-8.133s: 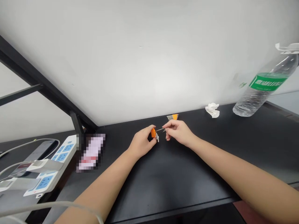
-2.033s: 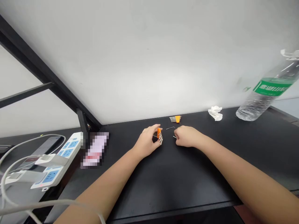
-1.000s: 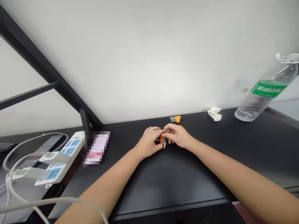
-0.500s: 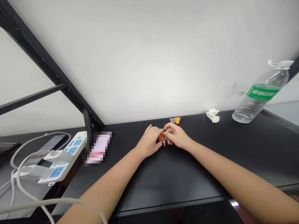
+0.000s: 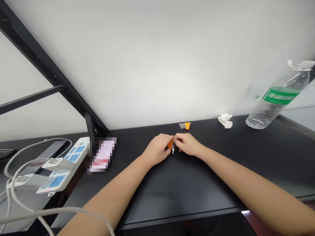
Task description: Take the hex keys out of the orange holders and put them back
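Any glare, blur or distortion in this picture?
Head view: bright patch on the wall; dull sheen on the black tabletop; pale item pixelated; bottle leaning, likely wide-angle stretch; orange holder in the left hand too small for fine detail.

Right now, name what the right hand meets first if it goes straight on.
Most likely the orange holder in the left hand, or that hand's fingertips, right beside it; depth there is unclear.

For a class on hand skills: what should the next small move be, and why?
Probably, the right hand should press gently toward the orange holder: the left hand grips it, metal keys jut from it, and the right hand is close by, though whether that hand pinches anything is hidden.
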Motion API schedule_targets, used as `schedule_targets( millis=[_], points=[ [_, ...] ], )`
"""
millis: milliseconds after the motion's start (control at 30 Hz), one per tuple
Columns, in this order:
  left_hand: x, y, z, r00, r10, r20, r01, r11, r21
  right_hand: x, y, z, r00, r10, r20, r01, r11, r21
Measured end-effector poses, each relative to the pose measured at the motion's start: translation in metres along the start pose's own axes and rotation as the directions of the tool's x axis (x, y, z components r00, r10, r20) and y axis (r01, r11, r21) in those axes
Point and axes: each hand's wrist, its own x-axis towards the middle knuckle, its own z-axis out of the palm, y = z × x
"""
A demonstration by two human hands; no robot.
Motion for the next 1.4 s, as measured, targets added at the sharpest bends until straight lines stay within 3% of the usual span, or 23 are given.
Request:
schedule_targets(
  millis=[100,167,233,433,633,800,967,1033,1100,1167,1300,1400],
  points=[
    [0.0,0.0,-0.001,1.0,0.018,-0.008,-0.018,1.0,0.0,0.0,0.0,0.002,0.99,0.12,0.073,-0.131,0.976,0.174],
    [0.0,-0.001,0.0,0.999,0.029,-0.018,-0.029,1.0,-0.001,0.001,0.0,0.005,0.973,0.172,0.156,-0.219,0.904,0.367],
    [0.0,-0.003,0.001,0.998,0.047,-0.034,-0.047,0.999,-0.001,0.001,0.0,0.008,0.969,0.18,0.168,-0.24,0.848,0.472],
    [-0.001,-0.005,0.004,0.987,0.083,-0.139,-0.081,0.996,0.023,0.001,-0.001,0.01,0.971,0.204,0.122,-0.238,0.843,0.483],
    [-0.001,-0.004,0.003,0.99,0.066,-0.123,-0.065,0.998,0.014,0.001,-0.004,0.007,0.963,0.221,0.153,-0.268,0.82,0.507],
    [0.001,-0.004,0.003,0.998,0.046,-0.036,-0.043,0.996,0.083,0.002,-0.004,0.008,0.966,0.226,0.123,-0.257,0.839,0.479],
    [0.002,-0.001,0.004,0.997,0.073,-0.038,-0.069,0.992,0.105,0.002,-0.004,0.005,0.947,0.232,0.221,-0.317,0.77,0.553],
    [0.002,0.0,0.004,0.995,0.088,-0.051,-0.083,0.992,0.097,0.002,-0.003,0.005,0.951,0.234,0.2,-0.303,0.822,0.481],
    [0.002,0.0,0.004,0.994,0.1,-0.05,-0.096,0.992,0.082,0.003,-0.002,0.004,0.976,0.191,0.104,-0.213,0.938,0.274],
    [0.001,0.0,0.004,0.994,0.096,-0.044,-0.094,0.994,0.055,0.004,0.0,0.002,0.996,0.086,0.028,-0.087,0.995,0.045],
    [-0.002,-0.004,0.003,0.997,0.009,-0.072,-0.008,1.0,0.017,0.007,0.007,-0.011,0.999,-0.052,-0.002,0.051,0.986,-0.158],
    [-0.005,-0.01,0.004,0.996,-0.03,-0.085,0.03,1.0,0.0,0.011,0.019,-0.027,0.982,-0.157,-0.101,0.102,0.905,-0.414]
  ],
)
